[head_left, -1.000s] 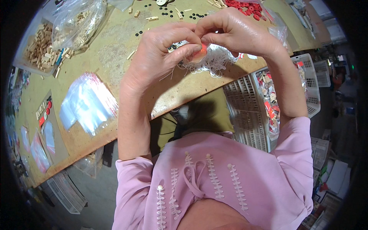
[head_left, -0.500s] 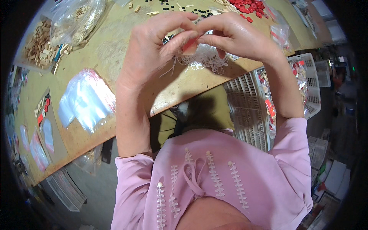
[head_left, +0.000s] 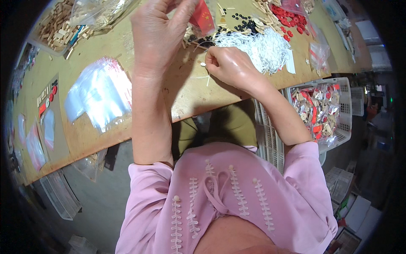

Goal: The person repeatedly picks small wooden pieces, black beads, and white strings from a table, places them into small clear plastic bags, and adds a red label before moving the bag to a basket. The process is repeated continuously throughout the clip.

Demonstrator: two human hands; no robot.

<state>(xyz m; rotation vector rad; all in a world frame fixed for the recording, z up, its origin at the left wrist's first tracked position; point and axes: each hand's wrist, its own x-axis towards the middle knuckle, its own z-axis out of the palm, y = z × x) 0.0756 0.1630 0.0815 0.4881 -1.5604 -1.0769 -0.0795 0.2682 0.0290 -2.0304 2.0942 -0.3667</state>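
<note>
My left hand (head_left: 158, 40) is raised over the table at the top, fingers closed on a small red flag (head_left: 204, 17) with yellow stars. Clear plastic seems to hang beside the flag, but I cannot make it out well. Lower and to the right, my right hand (head_left: 231, 67) is curled closed near the table, with a thin white string (head_left: 208, 79) coming out by its fingers. Just beyond this hand lies a tangled heap of white strings (head_left: 266, 48). Small black beads (head_left: 247, 23) are scattered behind the heap.
Red discs (head_left: 292, 21) and wooden pieces lie at the far right. A tub of wooden blocks (head_left: 57, 29) stands far left, with clear plastic bags (head_left: 101, 93) nearer. Sample parts (head_left: 47, 97) sit on a board at left. A white basket (head_left: 344, 110) of filled bags stands right.
My hands have come apart: the left went up with the red flag, the right came down toward the table. The string heap and the basket of filled bags show more fully.
</note>
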